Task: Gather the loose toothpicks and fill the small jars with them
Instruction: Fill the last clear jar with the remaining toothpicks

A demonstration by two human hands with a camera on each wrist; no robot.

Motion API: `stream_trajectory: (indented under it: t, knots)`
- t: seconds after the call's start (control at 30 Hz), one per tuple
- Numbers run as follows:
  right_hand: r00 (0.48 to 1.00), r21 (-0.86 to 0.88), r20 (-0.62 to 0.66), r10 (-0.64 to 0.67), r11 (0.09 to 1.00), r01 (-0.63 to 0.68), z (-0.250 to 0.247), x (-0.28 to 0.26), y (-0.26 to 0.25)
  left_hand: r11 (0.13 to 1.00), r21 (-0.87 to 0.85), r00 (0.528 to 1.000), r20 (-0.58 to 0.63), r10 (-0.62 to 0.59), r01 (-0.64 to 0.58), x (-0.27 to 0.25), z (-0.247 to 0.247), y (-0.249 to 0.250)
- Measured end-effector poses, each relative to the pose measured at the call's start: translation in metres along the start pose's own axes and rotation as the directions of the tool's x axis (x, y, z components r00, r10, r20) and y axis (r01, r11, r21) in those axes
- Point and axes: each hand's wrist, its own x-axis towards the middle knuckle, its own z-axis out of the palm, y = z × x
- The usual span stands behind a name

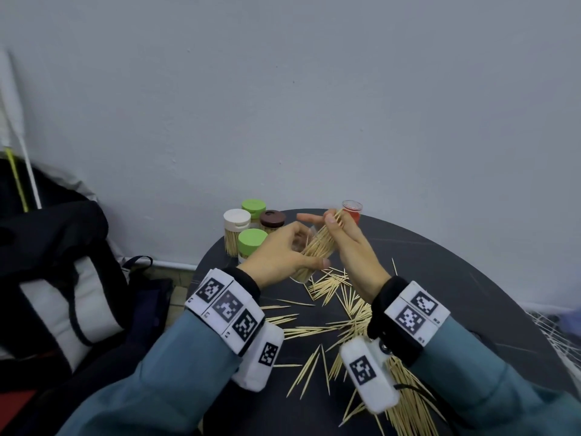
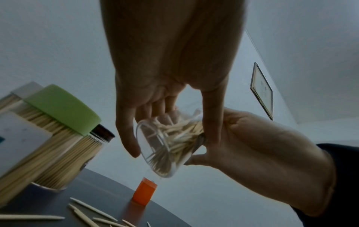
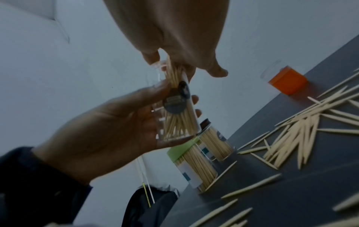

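My left hand (image 1: 292, 250) grips a small clear jar (image 2: 155, 155), tilted above the dark round table (image 1: 440, 278) with its mouth toward my right hand. My right hand (image 1: 333, 221) pinches a bundle of toothpicks (image 1: 319, 245) whose lower ends are inside the jar. In the right wrist view the jar (image 3: 174, 119) shows a dark round label and is partly full. Loose toothpicks (image 1: 345, 309) lie scattered over the table under and between my wrists.
Several filled jars (image 1: 248, 228) with green, white and brown lids stand at the table's far left. An orange-red cap (image 1: 352, 210) stands at the far edge near the wall. A dark backpack (image 1: 63, 278) sits left of the table.
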Motion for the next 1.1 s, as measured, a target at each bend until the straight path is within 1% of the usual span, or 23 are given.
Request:
stream_trajectory:
  t: [0.07, 0.13, 0.23, 0.4, 0.47, 0.53, 0.57, 0.6, 0.67, 0.7, 0.73, 0.77, 0.8, 0.83, 0.87, 0.9, 0.93, 0.97, 1.07, 1.1]
  knots:
    - [0.999, 0.011, -0.031, 0.011, 1.000, -0.011, -0.002, 0.001, 0.000, 1.000, -0.006, 1.000, 0.001, 0.003, -0.003, 0.000, 0.000, 0.000]
    - [0.997, -0.058, -0.071, -0.010, 0.998, 0.006, -0.007, 0.004, 0.000, 1.000, -0.009, 1.000, 0.000, 0.007, -0.007, -0.001, 0.000, 0.001]
    - [0.998, -0.167, -0.065, -0.019, 0.986, 0.008, -0.006, 0.001, -0.001, 1.000, 0.006, 1.000, 0.009, 0.013, -0.013, -0.002, -0.001, 0.002]
    - [0.991, -0.354, 0.039, 0.127, 0.929, -0.105, -0.002, -0.005, -0.002, 0.998, 0.066, 1.000, -0.001, 0.007, -0.006, -0.003, -0.003, 0.001]
    - [0.980, -0.479, 0.096, 0.177, 0.871, -0.110, -0.003, -0.002, -0.002, 0.996, 0.086, 1.000, -0.010, 0.003, -0.002, -0.005, -0.005, 0.001]
    - [0.960, -0.600, 0.142, 0.240, 0.793, -0.109, -0.004, 0.002, -0.003, 0.995, 0.097, 1.000, -0.016, -0.003, 0.004, -0.006, -0.007, 0.000]
    - [0.956, -0.622, 0.149, 0.255, 0.775, -0.110, -0.005, 0.004, -0.004, 0.995, 0.099, 1.000, -0.017, -0.007, 0.009, -0.006, -0.009, 0.000]
    - [0.958, -0.608, 0.148, 0.247, 0.787, -0.109, -0.006, 0.005, -0.006, 0.995, 0.097, 1.000, -0.019, -0.009, 0.011, -0.007, -0.010, 0.000]
    - [0.975, -0.512, 0.111, 0.193, 0.852, -0.110, -0.009, 0.011, -0.009, 0.997, 0.081, 0.999, -0.031, -0.008, 0.010, -0.008, -0.014, 0.001]
    - [0.981, -0.487, 0.085, 0.172, 0.866, -0.110, -0.012, 0.016, -0.008, 0.998, 0.067, 0.999, -0.042, -0.007, 0.010, -0.009, -0.016, 0.000]
    - [0.982, -0.504, 0.073, 0.172, 0.856, -0.112, -0.017, 0.022, -0.007, 0.999, 0.052, 0.999, -0.053, -0.007, 0.010, -0.009, -0.019, 0.000]
    - [0.976, -0.570, 0.078, 0.202, 0.812, -0.123, -0.022, 0.029, -0.003, 0.999, 0.039, 0.998, -0.062, -0.010, 0.012, -0.010, -0.021, -0.001]
    - [0.957, -0.677, 0.099, 0.272, 0.723, -0.136, -0.027, 0.035, 0.003, 0.999, 0.031, 0.997, -0.074, -0.010, 0.012, -0.010, -0.023, -0.001]
    - [0.917, -0.791, 0.124, 0.379, 0.595, -0.138, -0.030, 0.042, 0.009, 1.000, 0.027, 0.996, -0.088, -0.011, 0.013, -0.010, -0.026, -0.002]
    - [0.860, -0.881, 0.133, 0.493, 0.456, -0.125, -0.032, 0.047, 0.016, 1.000, 0.025, 0.994, -0.105, -0.013, 0.016, -0.010, -0.028, -0.004]
    - [0.805, -0.936, 0.124, 0.580, 0.337, -0.099, -0.032, 0.050, 0.022, 0.999, 0.025, 0.992, -0.123, -0.018, 0.022, -0.009, -0.031, -0.005]
    - [0.768, -0.964, 0.114, 0.630, 0.256, -0.067, -0.030, 0.052, 0.027, 0.999, 0.029, 0.990, -0.136, -0.025, 0.030, -0.009, -0.033, -0.005]
    - [0.751, -0.975, 0.114, 0.650, 0.220, -0.043, -0.027, 0.054, 0.031, 0.999, 0.032, 0.989, -0.146, -0.031, 0.036, -0.009, -0.035, -0.005]
    - [0.735, -0.980, 0.135, 0.665, 0.198, 0.001, -0.012, 0.059, 0.043, 0.999, 0.023, 0.984, -0.173, -0.043, 0.048, -0.010, -0.041, -0.006]
    - [0.732, -0.987, 0.132, 0.668, 0.158, 0.033, -0.009, 0.062, 0.048, 0.999, 0.021, 0.983, -0.179, -0.045, 0.049, -0.011, -0.043, -0.007]
